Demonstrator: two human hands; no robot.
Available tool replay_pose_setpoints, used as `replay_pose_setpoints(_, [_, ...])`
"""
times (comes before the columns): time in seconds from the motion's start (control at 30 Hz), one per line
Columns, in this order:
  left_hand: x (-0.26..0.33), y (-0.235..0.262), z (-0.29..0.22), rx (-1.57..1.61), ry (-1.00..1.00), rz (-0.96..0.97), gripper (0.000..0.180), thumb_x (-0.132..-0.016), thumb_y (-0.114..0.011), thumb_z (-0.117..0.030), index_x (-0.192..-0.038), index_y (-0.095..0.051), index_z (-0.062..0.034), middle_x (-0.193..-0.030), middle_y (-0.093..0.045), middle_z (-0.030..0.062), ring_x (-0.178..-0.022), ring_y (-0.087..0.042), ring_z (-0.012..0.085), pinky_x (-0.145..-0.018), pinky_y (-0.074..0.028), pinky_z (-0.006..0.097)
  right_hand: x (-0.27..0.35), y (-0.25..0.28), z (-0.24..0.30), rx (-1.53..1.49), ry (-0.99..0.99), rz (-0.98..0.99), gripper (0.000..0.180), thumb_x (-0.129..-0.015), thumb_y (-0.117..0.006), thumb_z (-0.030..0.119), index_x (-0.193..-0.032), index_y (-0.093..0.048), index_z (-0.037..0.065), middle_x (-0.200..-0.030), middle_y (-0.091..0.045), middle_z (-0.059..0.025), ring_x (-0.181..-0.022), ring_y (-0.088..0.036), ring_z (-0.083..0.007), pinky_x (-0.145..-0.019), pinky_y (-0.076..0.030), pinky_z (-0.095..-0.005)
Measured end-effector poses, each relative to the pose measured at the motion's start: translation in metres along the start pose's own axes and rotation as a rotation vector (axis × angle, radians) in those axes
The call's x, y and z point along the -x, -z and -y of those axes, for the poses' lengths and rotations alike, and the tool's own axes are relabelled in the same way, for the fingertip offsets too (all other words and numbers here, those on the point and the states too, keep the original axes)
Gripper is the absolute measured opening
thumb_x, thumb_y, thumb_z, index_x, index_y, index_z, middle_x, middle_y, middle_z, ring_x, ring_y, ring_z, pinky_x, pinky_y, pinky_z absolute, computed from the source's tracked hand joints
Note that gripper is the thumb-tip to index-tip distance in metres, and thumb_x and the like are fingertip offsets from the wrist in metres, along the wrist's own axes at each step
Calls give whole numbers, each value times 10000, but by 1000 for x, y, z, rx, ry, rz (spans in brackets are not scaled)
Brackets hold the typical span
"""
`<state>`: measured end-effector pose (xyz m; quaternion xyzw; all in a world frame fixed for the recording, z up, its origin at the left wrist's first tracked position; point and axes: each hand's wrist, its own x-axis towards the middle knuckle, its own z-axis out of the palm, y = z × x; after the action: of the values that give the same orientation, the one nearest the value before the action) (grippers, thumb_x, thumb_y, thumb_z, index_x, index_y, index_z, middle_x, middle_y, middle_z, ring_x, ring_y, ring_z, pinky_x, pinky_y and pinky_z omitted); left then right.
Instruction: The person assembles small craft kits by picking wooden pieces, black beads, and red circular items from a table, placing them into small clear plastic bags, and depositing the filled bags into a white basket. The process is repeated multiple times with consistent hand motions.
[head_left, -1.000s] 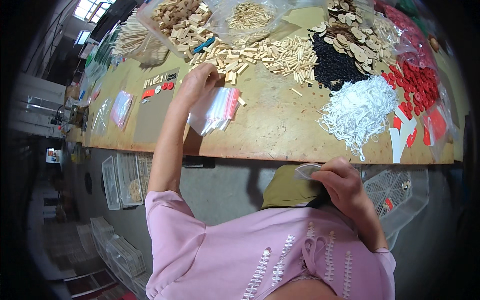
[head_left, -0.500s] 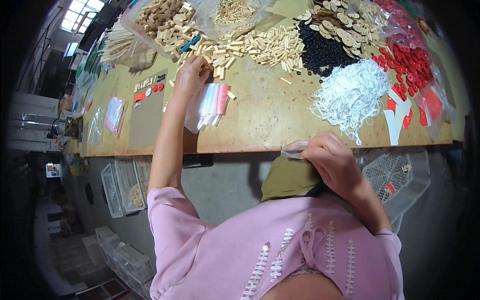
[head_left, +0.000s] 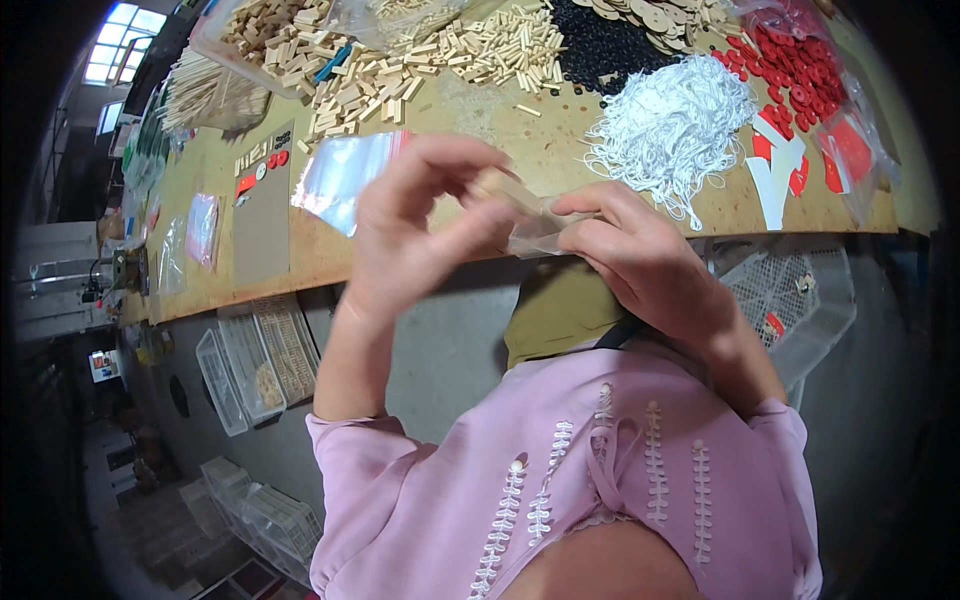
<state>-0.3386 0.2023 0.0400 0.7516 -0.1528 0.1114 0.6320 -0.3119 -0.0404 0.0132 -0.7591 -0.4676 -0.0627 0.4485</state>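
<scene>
Over the table's front edge my two hands meet. My left hand is closed on a small wooden block, held between thumb and fingers. My right hand pinches a small clear plastic bag, whose mouth faces the block. Motion blurs the left fingers a little, and whether the block is inside the bag I cannot tell. Behind my left hand lies a stack of clear zip bags with red edges. Farther back spreads a heap of wooden blocks.
Wooden pegs, black rings, white string, red discs and wooden discs lie in heaps. A brown board bears sample parts at left. Plastic crates stand below the table.
My left hand has come back from the block heap to my right hand, bringing a wooden block. The right hand still holds its bag. The view has shifted slightly.
</scene>
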Motion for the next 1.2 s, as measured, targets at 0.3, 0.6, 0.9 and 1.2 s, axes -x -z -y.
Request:
replay_pose_setpoints(0.3, [4, -12, -16, -464, -59, 307, 255, -875, -791, -90, -1117, -726, -41, -946, -746, 71, -837, -696, 189, -740, -544, 327, 10, 0, 6, -50, -65, 87, 217, -871, -671, -45, -1070, -723, 22, -1233, -667, -197, -1155, -660, -350, -974, -546, -391])
replay_pose_setpoints(0.6, [-105, 75, 115, -1058, -211, -29, 388, -908, -695, -80, -1294, -658, -84, -1201, -705, 154, -1131, -645, 342, -967, -518, 450, 24, -1, 1, -159, -136, 28, 160, -860, -657, -38, -1005, -695, 17, -1153, -682, -193, -1088, -676, -371, -911, -569, -395])
replay_pose_setpoints(0.9, [-136, 132, 172, -1215, -57, 91, 239, -869, -732, -134, -1107, -735, -117, -1097, -732, 107, -1052, -635, 360, -945, -514, 437, 36, 3, -21, -161, -83, -55, 201, -855, -661, -69, -1030, -640, 27, -1157, -657, -172, -1047, -671, -382, -870, -561, -431])
replay_pose_setpoints(1.2, [-131, 88, 144, -892, -147, 70, 341, -904, -714, -181, -1225, -705, -66, -1256, -683, 179, -1185, -617, 360, -1051, -479, 437, 33, -2, -28, -154, -64, -68, 248, -799, -717, -124, -997, -658, 13, -1123, -669, -154, -1027, -688, -355, -852, -570, -412])
